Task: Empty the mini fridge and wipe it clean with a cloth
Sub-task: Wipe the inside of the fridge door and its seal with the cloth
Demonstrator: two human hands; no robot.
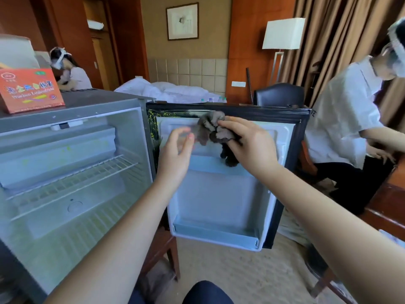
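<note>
— Grey cabinet on one side, black frame on the other; what bounds your working room, operator?

— Edges: I see the mini fridge (65,150) standing open at left, with its front wall edge just beside my left hand (175,154); the door (219,194) stands wide and faces me; its black frame (291,163) forms the right limit; a seated person in a white shirt (341,119) is near, beyond that frame; open room lies before the door's inner panel and lower down over the carpet (230,270) between my forearms; a wooden leg (173,255) stands under the hinge side.

— And the grip?

— My right hand (247,141) has its fingers curled round a bunched grey-brown cloth (210,130), held at the top of the door's inner panel, just below the upper frame; a darker end hangs down toward the upper door shelf; my left hand is blurred, fingers loosely bent, holding nothing; it is just beside the cloth, and I cannot tell whether it touches.

— The fridge itself?

— Pale liner, bluish in this light; a wire shelf (87,174) crosses the cavity; yellow-green flecks mark the hinge-side seal (153,128); a red box (30,88) sits on the top, at its left.
</note>
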